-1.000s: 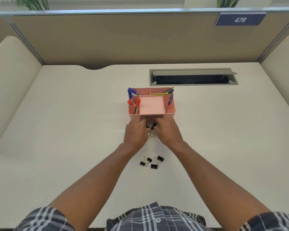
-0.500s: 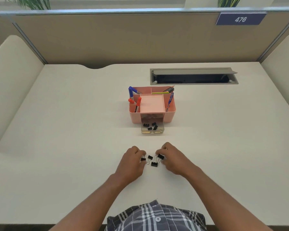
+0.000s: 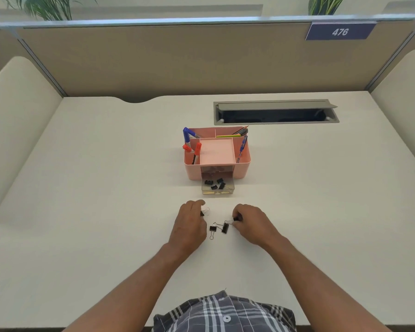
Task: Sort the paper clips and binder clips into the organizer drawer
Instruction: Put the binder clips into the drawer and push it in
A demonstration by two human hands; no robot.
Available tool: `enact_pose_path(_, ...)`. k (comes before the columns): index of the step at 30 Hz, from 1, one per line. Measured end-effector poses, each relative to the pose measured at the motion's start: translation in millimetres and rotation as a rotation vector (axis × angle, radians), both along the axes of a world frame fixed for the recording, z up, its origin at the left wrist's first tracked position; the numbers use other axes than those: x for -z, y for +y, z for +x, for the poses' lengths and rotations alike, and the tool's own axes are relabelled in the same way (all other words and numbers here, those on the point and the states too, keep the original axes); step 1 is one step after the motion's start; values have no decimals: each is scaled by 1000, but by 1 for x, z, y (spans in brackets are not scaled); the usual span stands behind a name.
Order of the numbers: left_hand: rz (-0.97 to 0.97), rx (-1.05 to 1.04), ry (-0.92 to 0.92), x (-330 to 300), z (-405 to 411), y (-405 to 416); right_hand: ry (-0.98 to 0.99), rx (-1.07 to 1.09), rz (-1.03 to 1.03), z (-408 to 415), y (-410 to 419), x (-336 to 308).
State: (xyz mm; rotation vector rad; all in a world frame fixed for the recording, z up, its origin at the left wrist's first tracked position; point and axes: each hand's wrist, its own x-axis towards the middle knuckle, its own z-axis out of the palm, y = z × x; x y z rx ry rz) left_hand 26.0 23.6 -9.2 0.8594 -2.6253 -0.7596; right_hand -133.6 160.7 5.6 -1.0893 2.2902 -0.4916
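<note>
A pink desk organizer point(image 3: 243, 167) stands mid-desk. Its clear drawer point(image 3: 218, 192) is pulled open toward me and holds several black binder clips point(image 3: 214, 184). My left hand point(image 3: 191, 224) pinches a small black binder clip point(image 3: 203, 212) with its wire handles showing past the fingers. My right hand point(image 3: 252, 222) pinches another black binder clip point(image 3: 235, 219) at its fingertips. Two more binder clips point(image 3: 218, 228) lie on the desk between my hands.
Red and blue markers point(image 3: 189, 146) and pens stick up from the organizer's compartments. A grey cable hatch point(image 3: 276, 112) is open behind it. Beige partition walls close the desk at the back and both sides.
Both hands went from the drawer back to the clips near me. Each has since picked up one binder clip and lifted it slightly toward the drawer.
</note>
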Motion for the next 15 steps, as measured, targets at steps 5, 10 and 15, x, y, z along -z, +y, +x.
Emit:
enact_pose_path(5,9,-17,132,-19,-16,-11,-75,58,-131,-13,-12,-21)
enact_pose_path(10,11,-6,149,-33,-35,-24,-167,311,-289,-22,-32,-30)
enact_pose_path(15,8,-19,101,-39,-61,-33,-43,334,-302,-26,-61,-31)
